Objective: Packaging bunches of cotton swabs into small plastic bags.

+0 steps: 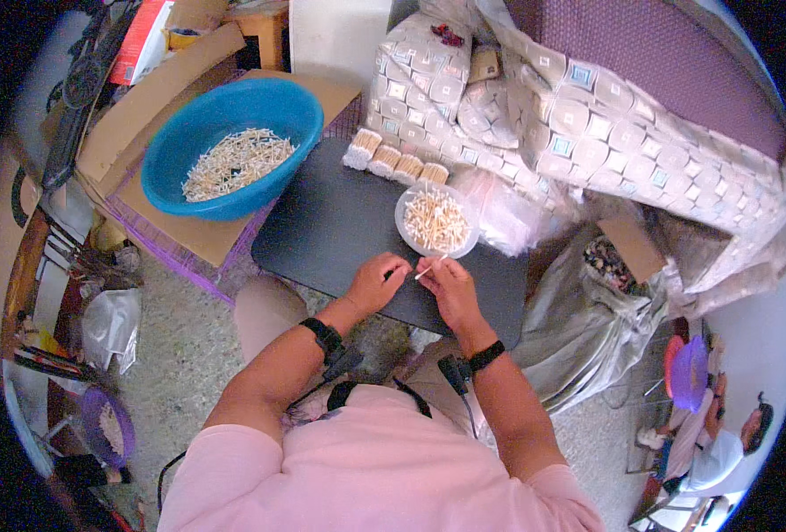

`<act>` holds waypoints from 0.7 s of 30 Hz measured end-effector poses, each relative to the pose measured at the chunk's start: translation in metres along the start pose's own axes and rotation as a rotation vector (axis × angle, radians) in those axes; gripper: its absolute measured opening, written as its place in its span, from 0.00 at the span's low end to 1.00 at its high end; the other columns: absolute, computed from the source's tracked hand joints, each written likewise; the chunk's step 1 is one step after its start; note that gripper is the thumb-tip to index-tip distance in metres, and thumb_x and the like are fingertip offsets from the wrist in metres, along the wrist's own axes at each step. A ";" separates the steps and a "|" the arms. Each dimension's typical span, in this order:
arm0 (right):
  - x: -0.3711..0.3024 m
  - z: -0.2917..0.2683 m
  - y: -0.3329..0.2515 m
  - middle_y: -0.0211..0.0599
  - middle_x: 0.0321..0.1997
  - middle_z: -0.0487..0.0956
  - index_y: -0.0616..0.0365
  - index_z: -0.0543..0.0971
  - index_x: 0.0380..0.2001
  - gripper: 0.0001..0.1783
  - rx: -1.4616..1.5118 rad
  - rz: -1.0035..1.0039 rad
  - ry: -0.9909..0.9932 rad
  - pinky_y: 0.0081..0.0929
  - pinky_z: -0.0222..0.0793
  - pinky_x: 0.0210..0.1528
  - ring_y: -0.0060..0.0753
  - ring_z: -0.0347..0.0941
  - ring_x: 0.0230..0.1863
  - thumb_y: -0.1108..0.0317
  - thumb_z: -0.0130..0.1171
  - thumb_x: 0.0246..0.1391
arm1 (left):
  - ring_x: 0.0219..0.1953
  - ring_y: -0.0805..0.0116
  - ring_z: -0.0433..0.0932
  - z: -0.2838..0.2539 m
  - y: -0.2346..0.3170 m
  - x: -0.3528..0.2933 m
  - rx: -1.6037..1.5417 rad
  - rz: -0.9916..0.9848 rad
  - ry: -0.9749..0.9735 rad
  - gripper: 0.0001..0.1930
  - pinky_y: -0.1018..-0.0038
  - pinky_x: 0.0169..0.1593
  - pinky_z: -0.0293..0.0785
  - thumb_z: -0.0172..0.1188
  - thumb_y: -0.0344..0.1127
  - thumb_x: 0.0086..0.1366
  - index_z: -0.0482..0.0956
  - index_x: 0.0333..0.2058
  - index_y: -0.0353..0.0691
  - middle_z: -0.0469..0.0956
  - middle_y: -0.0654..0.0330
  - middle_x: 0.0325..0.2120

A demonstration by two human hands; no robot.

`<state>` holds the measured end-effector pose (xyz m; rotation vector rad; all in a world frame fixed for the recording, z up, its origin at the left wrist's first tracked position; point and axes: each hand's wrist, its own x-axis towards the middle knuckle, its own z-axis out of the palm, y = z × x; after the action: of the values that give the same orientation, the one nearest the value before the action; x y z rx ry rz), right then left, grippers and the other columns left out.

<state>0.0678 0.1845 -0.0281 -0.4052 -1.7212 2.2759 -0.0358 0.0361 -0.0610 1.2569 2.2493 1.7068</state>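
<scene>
My right hand is closed in a pinch on a cotton swab, whose white tip points toward my left hand. The left hand hovers beside it over the dark table, its fingers curled together; whatever they might hold is hidden. Just beyond the right hand stands a white bowl heaped with loose cotton swabs. Behind that bowl, several bundles of swabs lie in a row along the table's far edge. Clear plastic bags rest right of the bowl.
A large blue basin of swabs sits on cardboard at the left. Patterned cloth covers the furniture behind the table. To the right slumps a pale sack. Another person sits far right near a purple basin.
</scene>
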 end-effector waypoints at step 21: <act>0.001 0.001 0.023 0.35 0.40 0.80 0.64 0.79 0.42 0.16 -0.067 -0.036 0.067 0.23 0.71 0.47 0.25 0.75 0.41 0.61 0.56 0.60 | 0.38 0.54 0.76 -0.006 0.003 0.004 0.169 0.102 -0.157 0.08 0.61 0.43 0.69 0.60 0.37 0.58 0.77 0.33 0.40 0.78 0.57 0.31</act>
<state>0.0654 0.1776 -0.0504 -0.4550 -1.7606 2.1601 -0.0392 0.0338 -0.0544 1.5064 2.3137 1.4134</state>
